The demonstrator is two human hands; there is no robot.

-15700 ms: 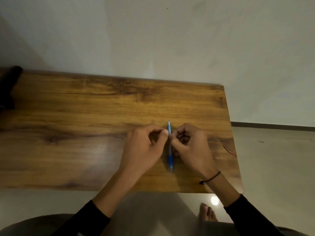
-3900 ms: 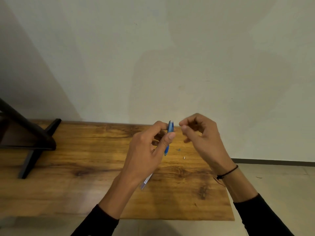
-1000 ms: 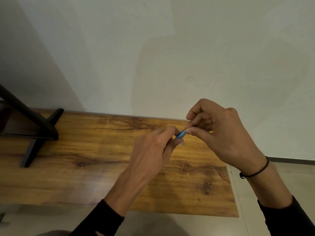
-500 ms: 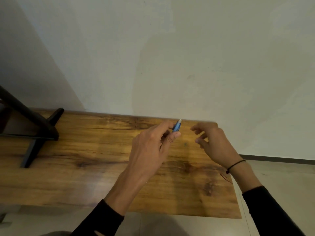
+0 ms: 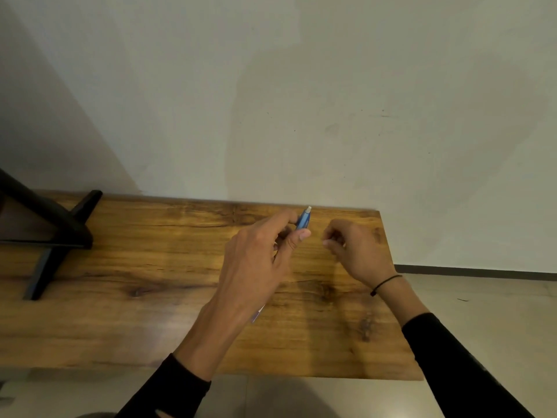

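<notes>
While it is held above the wooden table (image 5: 150, 267), the blue pen (image 5: 303, 221) is seen tilted, its long axis running from near-left to far-right and its white tip aimed up and away toward the pale wall (image 5: 301, 101). A black stand (image 5: 45, 230) is set on the table's left end, and grey floor (image 5: 482, 297) is glimpsed at right. The barrel is clamped by the left hand (image 5: 256, 267), thumb and fingers curled round it. The right hand (image 5: 358, 251) is poised just beside, apart from the pen, fingers curled; whether anything is pinched cannot be told.
</notes>
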